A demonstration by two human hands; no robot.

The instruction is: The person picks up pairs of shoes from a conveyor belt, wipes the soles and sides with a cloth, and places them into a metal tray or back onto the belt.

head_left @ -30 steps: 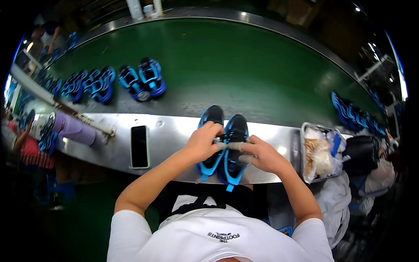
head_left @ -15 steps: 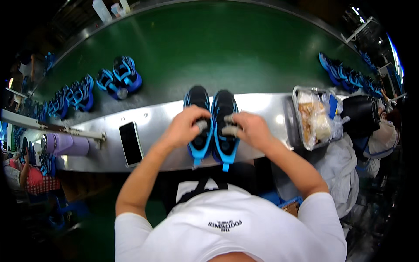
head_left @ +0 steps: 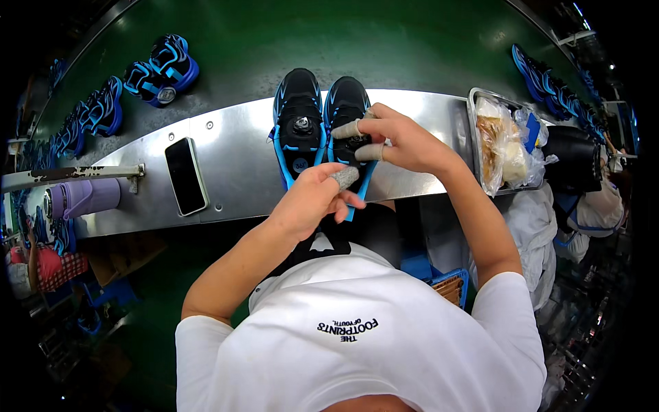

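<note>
Black-blue shoe (head_left: 347, 99): right fingers (head_left: 349, 129) spread over its middle, left fingers (head_left: 345, 178) parted near heel (head_left: 365, 186); contact unclear.

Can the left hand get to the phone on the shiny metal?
Probably yes: between the left hand and the smartphone, only the metal ledge shows. The hand would just have to come away from the back of the right sneaker.

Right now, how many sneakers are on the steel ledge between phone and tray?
2. Left: black-and-blue sneaker, mostly uncovered. Right: its neighbour, partly hidden by the right hand and left hand. No third shows there.
</note>
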